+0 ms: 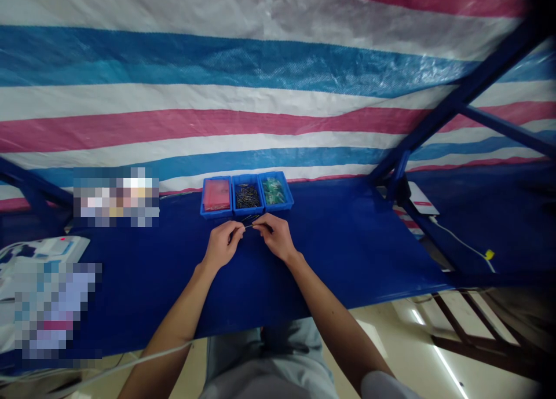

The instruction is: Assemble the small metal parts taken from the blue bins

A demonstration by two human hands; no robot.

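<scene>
My left hand and my right hand meet just in front of three blue bins, each with its fingers pinched. A thin, straight metal-looking rod spans the gap between the fingertips, one end in each hand. Its exact kind is too small to make out. Just behind it, a few dark thin pieces lie by the middle bin. That middle bin holds many small dark, slender metal pieces. Pink-red flat pieces fill the left bin, and green pieces with clear wrapping are in the right one.
Under my forearms is a dark blue tabletop. Blurred-out items and a white case or package are on the left. A white power bank-like device with a cable lies beyond the blue frame at right. Striped sheeting hangs behind.
</scene>
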